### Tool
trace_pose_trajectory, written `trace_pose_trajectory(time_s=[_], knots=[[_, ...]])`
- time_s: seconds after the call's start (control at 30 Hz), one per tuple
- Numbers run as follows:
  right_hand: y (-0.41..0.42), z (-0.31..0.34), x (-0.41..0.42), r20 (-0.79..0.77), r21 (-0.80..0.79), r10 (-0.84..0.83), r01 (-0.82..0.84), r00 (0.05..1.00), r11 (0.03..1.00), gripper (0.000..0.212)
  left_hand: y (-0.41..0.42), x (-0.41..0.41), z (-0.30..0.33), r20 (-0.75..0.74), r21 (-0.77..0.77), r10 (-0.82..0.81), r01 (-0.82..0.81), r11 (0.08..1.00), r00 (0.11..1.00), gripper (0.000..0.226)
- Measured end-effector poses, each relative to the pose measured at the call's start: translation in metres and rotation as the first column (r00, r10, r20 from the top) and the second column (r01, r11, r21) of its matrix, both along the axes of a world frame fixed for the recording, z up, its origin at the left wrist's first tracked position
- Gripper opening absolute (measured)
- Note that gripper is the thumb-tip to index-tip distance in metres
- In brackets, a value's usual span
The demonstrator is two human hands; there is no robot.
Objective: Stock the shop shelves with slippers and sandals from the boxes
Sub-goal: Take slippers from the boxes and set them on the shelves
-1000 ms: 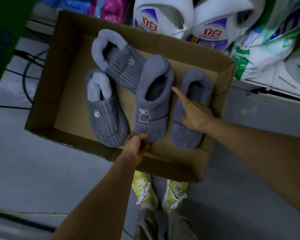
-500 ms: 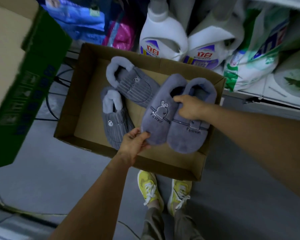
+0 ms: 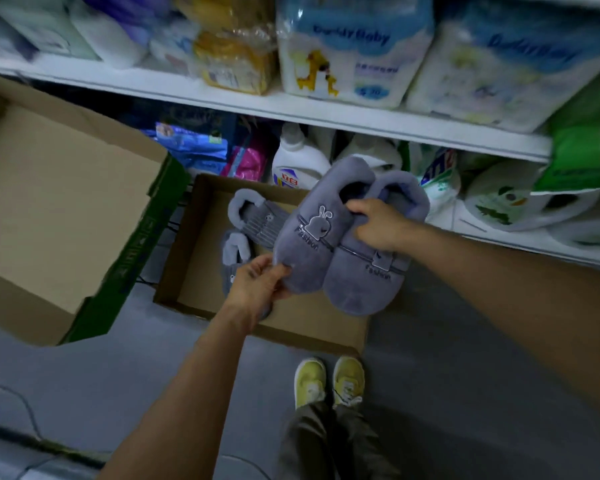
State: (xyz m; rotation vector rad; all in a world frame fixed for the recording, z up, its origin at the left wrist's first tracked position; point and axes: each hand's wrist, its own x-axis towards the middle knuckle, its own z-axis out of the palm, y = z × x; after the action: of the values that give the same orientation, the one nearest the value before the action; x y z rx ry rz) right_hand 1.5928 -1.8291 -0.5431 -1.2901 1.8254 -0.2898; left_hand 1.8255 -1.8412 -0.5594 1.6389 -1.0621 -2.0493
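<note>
We hold a pair of slippers (image 3: 340,244) side by side above the box (image 3: 187,271); our left hand (image 3: 257,284) pinches the toe of the left one, thumb on top; our right hand (image 3: 378,225) grips both at their openings, fingers curled over the edges; two striped slippers (image 3: 257,223) lie in the box below; shelves (image 3: 291,110) with bottles (image 3: 297,161) stand beyond.

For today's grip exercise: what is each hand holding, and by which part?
Left hand pinches the rabbit slipper at its toe; right hand grips the pair at the collars.
</note>
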Motion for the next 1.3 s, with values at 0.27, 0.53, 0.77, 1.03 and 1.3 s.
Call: trace_pose_trajectory(time_s=[0.27, 0.53, 0.77, 1.03, 1.3], knots=[[0.042, 0.132, -0.032, -0.081, -0.095, -0.191, 0.183, 0.978, 0.978, 0.042, -0.002, -0.019, 0.107, -0.110, -0.024, -0.016, 0.014, 1.000, 0.994, 0.015], [0.103, 0.248, -0.067, -0.160, -0.239, -0.328, 0.286, 0.931, 0.928, 0.054, 0.020, -0.044, 0.201, -0.241, -0.146, -0.252, 0.222, 0.964, 0.937, 0.020], [0.176, 0.323, -0.116, -0.286, -0.314, -0.423, 0.333, 0.859, 0.889, 0.053, 0.053, -0.104, 0.257, -0.367, -0.187, -0.388, 0.342, 0.921, 0.845, 0.033], [0.273, 0.363, -0.205, -0.379, -0.261, -0.427, 0.348, 0.821, 0.900, 0.062, 0.123, -0.219, 0.295, -0.369, -0.204, -0.523, 0.482, 0.852, 0.768, 0.029], [0.375, 0.375, -0.330, -0.438, -0.280, -0.451, 0.359, 0.778, 0.890, 0.053, 0.236, -0.357, 0.295, -0.422, -0.182, -0.489, 0.457, 0.870, 0.763, 0.026]])
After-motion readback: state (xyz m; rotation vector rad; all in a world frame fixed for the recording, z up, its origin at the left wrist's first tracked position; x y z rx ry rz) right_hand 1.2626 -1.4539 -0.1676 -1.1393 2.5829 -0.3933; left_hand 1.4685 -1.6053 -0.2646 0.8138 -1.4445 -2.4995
